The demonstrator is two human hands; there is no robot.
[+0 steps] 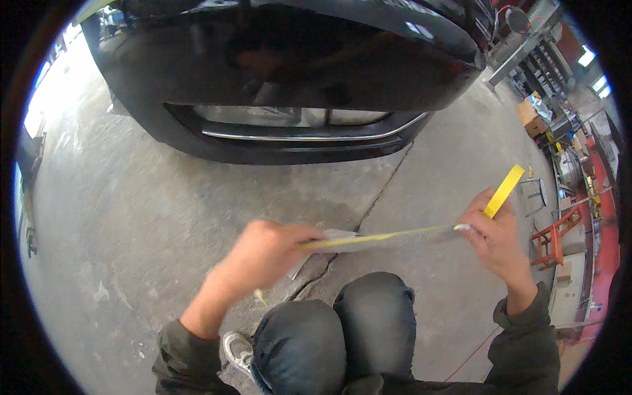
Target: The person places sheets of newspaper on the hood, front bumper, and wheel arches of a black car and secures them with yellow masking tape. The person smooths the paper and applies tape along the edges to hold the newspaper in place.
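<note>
Between my hands a strip of yellow masking tape [375, 238] is stretched, with a thin greyish translucent sheet [355, 246] along it. My left hand [266, 253] is closed, pinching the strip's left end; it is slightly blurred. Closed too, my right hand [497, 243] grips a roll of yellow masking tape [505, 191], which stands up above the fingers. The strip's right end meets my right fingertips. Beyond both hands is a glossy black car bumper [276, 79] with a chrome trim line [309, 137] along its lower opening. Neither hand touches the bumper.
My bent knees [375, 309] are just below the strip. A crack [388, 181] runs across the concrete floor [131, 230]. At the right stand an orange-red metal stand [556, 237], cardboard boxes [532, 118] and cluttered shelving. A thin red line [471, 355] lies on the floor.
</note>
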